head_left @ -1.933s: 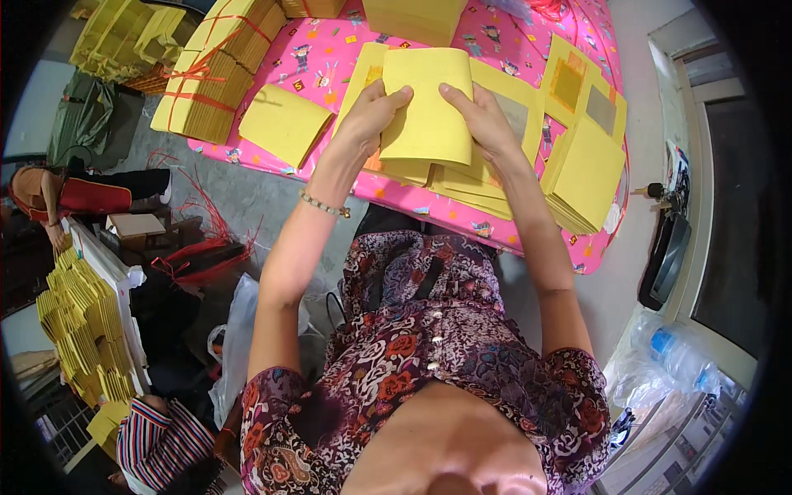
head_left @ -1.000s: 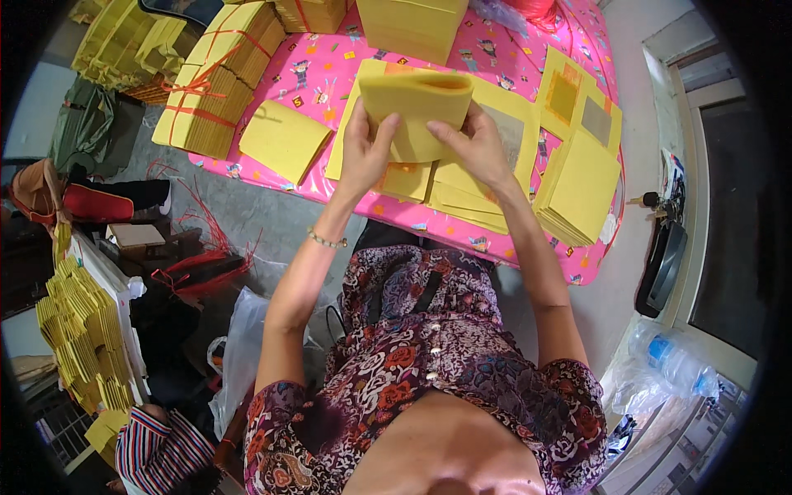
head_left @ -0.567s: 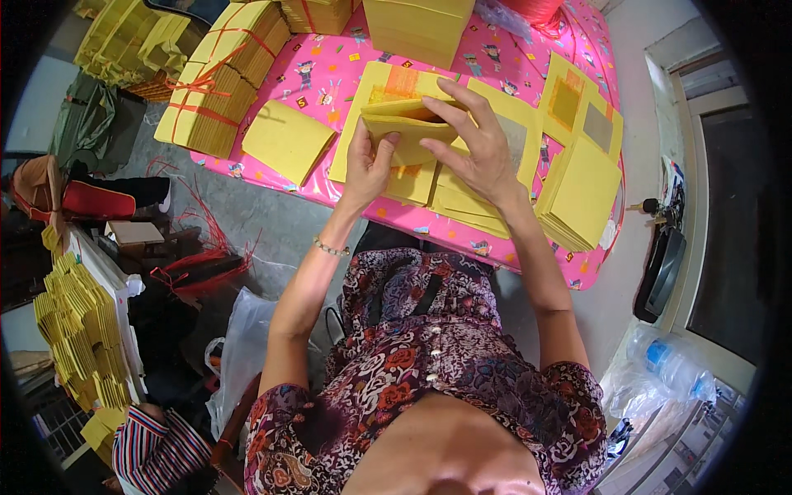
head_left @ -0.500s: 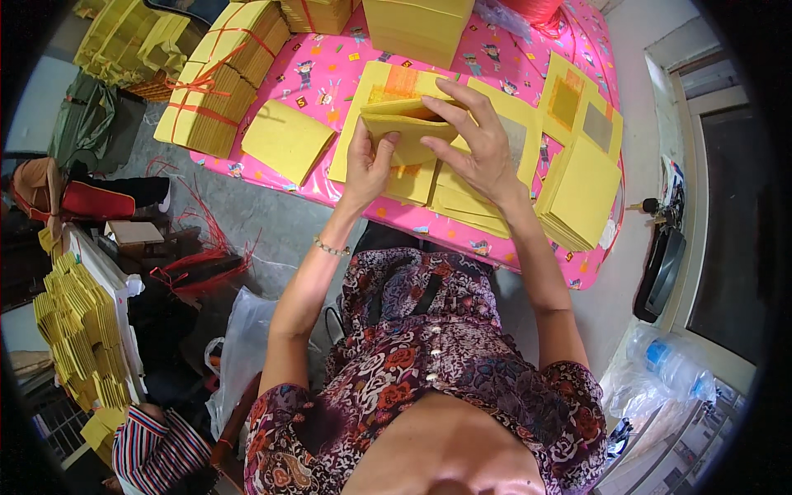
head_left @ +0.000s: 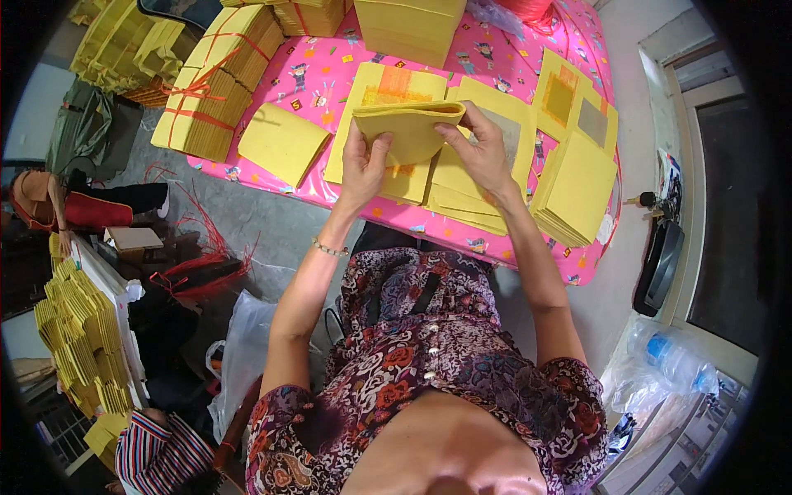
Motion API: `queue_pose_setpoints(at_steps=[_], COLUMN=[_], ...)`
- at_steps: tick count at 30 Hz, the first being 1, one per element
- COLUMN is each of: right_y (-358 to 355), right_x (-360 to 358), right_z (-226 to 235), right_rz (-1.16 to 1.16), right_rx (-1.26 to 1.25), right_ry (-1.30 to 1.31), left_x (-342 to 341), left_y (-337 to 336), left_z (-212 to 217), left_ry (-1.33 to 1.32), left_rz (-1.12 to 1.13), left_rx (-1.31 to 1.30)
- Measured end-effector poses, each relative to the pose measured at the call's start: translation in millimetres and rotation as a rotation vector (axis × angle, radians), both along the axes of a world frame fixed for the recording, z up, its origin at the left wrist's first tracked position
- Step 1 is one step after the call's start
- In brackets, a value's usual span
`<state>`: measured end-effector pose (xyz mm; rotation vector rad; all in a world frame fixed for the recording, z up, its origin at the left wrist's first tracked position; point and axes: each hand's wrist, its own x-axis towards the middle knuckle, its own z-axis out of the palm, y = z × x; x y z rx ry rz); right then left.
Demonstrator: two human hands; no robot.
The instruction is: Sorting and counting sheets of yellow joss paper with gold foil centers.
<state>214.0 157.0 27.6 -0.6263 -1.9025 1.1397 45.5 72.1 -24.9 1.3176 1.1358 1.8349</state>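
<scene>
Both of my hands hold up a folded bundle of yellow paper (head_left: 404, 139) above the pink table. My left hand (head_left: 365, 165) grips its left side, thumb on the near face. My right hand (head_left: 481, 155) pinches the right end near the fold, thumb in front and fingers partly hidden behind. Beneath the bundle lie yellow sheets with an orange printed patch (head_left: 394, 81). Beside them are yellow sheets with a silver square (head_left: 511, 140). A thick stack of folded yellow paper (head_left: 577, 191) rests at the right, and a flat yellow piece (head_left: 283, 144) at the left.
Yellow bundles tied with red string (head_left: 202, 99) line the table's far left on the pink patterned cloth (head_left: 318, 99). A tall yellow stack (head_left: 410, 31) stands at the back. To the left, a person in a striped top (head_left: 161, 454) is beside heaped yellow paper (head_left: 78, 330).
My right hand has moved down from above the open bundle and now pinches its right end. The gap between the layers has closed, and the top edge lies folded flat.
</scene>
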Motion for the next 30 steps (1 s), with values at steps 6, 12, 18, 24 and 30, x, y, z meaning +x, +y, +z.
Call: queue_pose_setpoints(at_steps=[6,12,18,24,30], right_y=[7.7,9.0,13.0,-4.7,-5.0], right_x=[2.8,1.4,8.3,7.2,8.3], right_z=[-7.2,8.4,15.8,24.9,15.3], right_rz=[-0.013,0.041,0.045,0.139,0.14], right_rx=[-0.07,-0.305,-0.342,-0.581,-0.619], right_ry=[-0.018,0.075,0.015,-0.155,-0.246], left_x=[1.2,-0.5,3.9,-1.0,-9.3], left_y=[1.1,-9.0,-18.3,-21.1,-17.8], left_z=[7.3,28.7,53.7,62.8,53.7], left_ry=[0.015,-0.074,-0.083,-0.266,-0.318], left_rz=[0.03,-0.026,-0.071,-0.105,-0.162], left_rx=[-0.012,-0.204,-0.252,-0.342,-0.446])
